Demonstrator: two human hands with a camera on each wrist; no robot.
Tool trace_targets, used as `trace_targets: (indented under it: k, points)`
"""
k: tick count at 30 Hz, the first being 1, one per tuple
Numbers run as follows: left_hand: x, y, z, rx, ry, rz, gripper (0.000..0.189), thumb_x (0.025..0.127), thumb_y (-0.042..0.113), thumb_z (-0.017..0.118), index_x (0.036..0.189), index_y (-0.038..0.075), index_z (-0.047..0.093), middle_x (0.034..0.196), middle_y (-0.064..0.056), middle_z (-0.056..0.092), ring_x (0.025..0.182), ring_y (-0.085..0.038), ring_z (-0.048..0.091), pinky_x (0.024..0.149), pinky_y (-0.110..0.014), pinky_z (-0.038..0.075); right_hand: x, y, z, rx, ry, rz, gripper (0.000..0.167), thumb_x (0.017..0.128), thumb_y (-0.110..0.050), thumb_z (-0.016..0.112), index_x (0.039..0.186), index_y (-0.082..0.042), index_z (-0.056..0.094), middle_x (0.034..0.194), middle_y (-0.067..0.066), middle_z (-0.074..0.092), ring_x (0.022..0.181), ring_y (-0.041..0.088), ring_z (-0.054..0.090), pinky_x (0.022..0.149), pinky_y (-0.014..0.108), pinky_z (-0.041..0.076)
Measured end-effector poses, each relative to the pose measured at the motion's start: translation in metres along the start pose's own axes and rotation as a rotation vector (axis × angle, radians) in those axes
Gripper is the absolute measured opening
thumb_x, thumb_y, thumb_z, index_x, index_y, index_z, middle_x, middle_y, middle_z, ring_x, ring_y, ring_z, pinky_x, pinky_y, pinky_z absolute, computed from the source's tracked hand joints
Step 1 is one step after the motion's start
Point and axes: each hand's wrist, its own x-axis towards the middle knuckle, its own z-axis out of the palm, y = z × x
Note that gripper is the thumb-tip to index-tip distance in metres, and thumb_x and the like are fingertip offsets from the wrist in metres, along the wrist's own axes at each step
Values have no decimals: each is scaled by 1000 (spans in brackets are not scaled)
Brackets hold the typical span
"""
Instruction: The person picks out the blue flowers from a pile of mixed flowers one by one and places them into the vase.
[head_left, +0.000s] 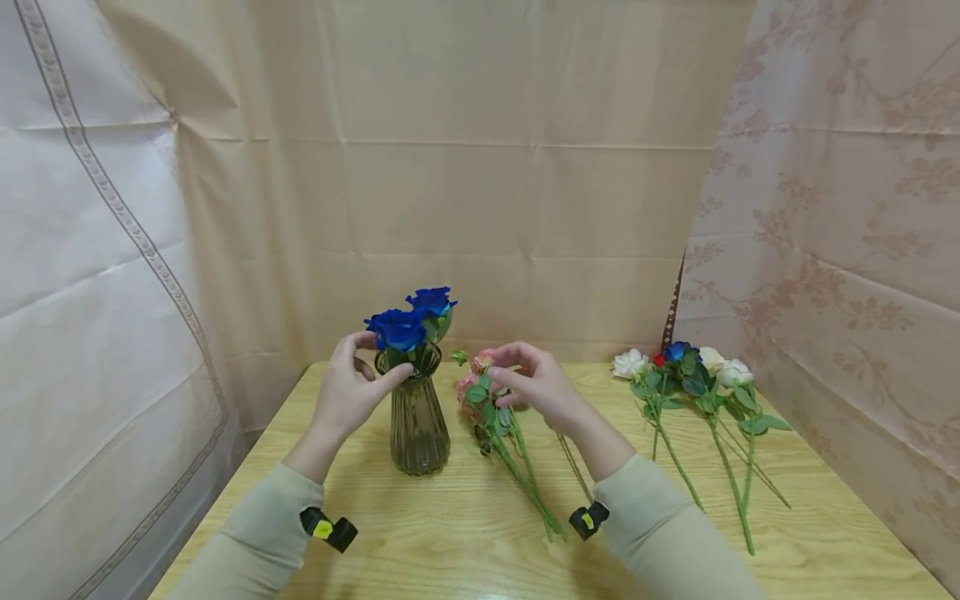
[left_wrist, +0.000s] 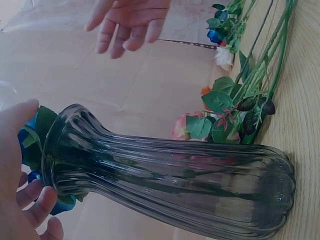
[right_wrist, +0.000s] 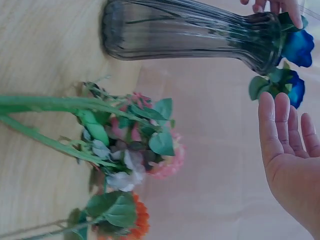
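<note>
A ribbed, smoky glass vase stands upright on the table, with two blue roses in its mouth and their stems visible through the glass. My left hand is at the vase's mouth, its thumb by the rim and its fingers spread loosely beside the nearer rose. To the right of the vase, my right hand is raised with relaxed fingers, holding nothing. In the head view it overlaps the pink flowers; its palm and straight fingers show in the right wrist view.
Pink flowers with long green stems lie right of the vase, near an orange flower. Farther right lie white flowers, another blue rose and a red bloom. Cloth hangs behind the wooden table and on both sides.
</note>
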Motion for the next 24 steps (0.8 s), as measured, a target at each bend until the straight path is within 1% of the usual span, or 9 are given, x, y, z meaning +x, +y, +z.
trace_targets:
  k: [2,6,9,12,14,16,19,22,24]
  points:
    - [-1,0,-1,-13,9,-6,86,84,54,81,144,6,44,131,-11,52,89,-27,55,72,-40,48,0,-4,-2,-7,-1,-16,36,100,-17,68,129,1,57,123,23,59,104,49,62,82,59,57]
    - [-2,-3,-3,-20,22,-10,89,83,53,82,146,6,41,135,-11,51,104,-29,54,83,-44,46,-1,-12,-7,-33,2,-29,37,100,-18,69,129,1,57,122,23,60,100,38,66,81,53,59]
    - [-4,-6,-5,-11,30,-1,89,83,52,83,147,5,41,136,-11,50,110,-29,53,88,-46,44,-3,-17,-11,-48,8,-31,37,100,-19,69,129,-1,57,123,25,60,99,34,67,79,49,61]
    - [-5,-9,-4,-7,30,10,90,82,50,84,146,4,41,135,-12,50,112,-29,52,90,-47,44,-6,-21,-15,-61,9,-36,37,100,-18,69,129,-1,57,124,27,60,99,33,68,79,49,61]
    - [-6,-11,-4,-6,28,12,90,82,50,84,146,3,41,134,-12,50,114,-29,52,92,-46,44,-8,-25,-17,-65,10,-38,37,99,-17,69,129,0,57,124,25,61,100,33,68,80,49,61]
    - [-7,-14,-3,-10,25,12,90,82,49,85,145,3,41,134,-12,50,115,-30,52,93,-46,44,-10,-26,-19,-68,10,-38,37,99,-16,70,129,2,56,123,24,61,103,36,67,82,50,60]
    - [-9,-16,-1,-21,23,10,89,82,48,85,145,3,41,134,-14,50,116,-32,51,94,-46,45,-12,-26,-22,-82,16,-31,37,98,-16,71,128,0,57,122,21,61,106,40,64,83,50,60]
    - [-11,-18,1,-34,20,9,89,82,46,86,145,3,41,135,-15,50,116,-31,51,93,-46,46,-14,-24,-26,-127,21,-25,37,98,-19,71,128,-3,59,123,19,62,107,41,63,82,49,60]
    - [-13,-20,3,-37,18,6,90,81,47,86,146,2,41,136,-14,50,116,-30,51,94,-47,46,-15,-22,-29,-163,25,-26,37,98,-21,71,128,-5,59,123,17,62,106,38,64,79,47,61]
